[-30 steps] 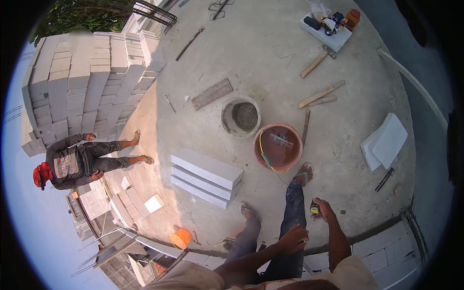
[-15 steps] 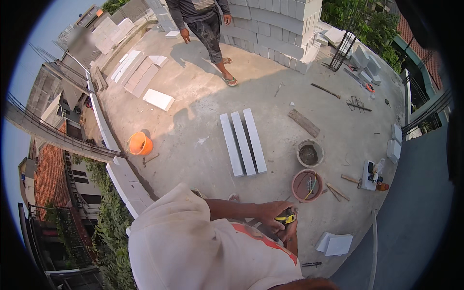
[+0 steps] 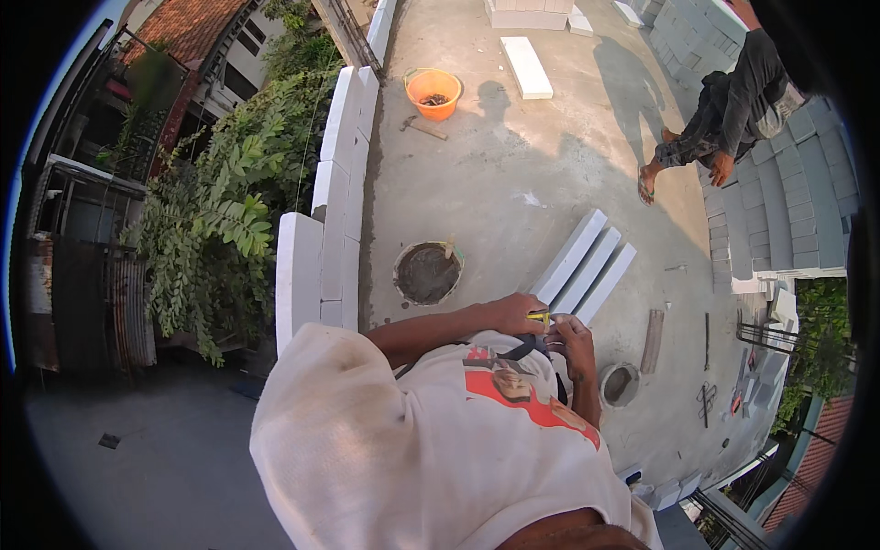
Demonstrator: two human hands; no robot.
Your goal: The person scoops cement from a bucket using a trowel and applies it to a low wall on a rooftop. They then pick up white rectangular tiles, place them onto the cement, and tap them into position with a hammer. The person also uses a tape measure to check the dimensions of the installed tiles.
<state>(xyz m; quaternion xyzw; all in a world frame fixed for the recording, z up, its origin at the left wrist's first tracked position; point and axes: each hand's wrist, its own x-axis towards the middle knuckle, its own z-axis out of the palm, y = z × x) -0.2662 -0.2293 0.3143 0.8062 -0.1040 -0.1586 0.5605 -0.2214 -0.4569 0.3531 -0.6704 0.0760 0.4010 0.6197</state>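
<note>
Just this side of the white blocks [image 3: 585, 270], the left hand [image 3: 515, 314] clasps a yellow tape measure [image 3: 540, 317]; the right hand [image 3: 576, 346] bends close beside it, whether pinching I can't tell.

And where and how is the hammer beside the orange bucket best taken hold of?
Probably by the slim handle, from above and the near side: the hammer lies flat, its head toward the white wall, the orange bucket beyond it.

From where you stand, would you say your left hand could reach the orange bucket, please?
Probably not: the left hand holds the yellow tape measure, and the orange bucket stands far off, beyond the mortar bucket.
</note>
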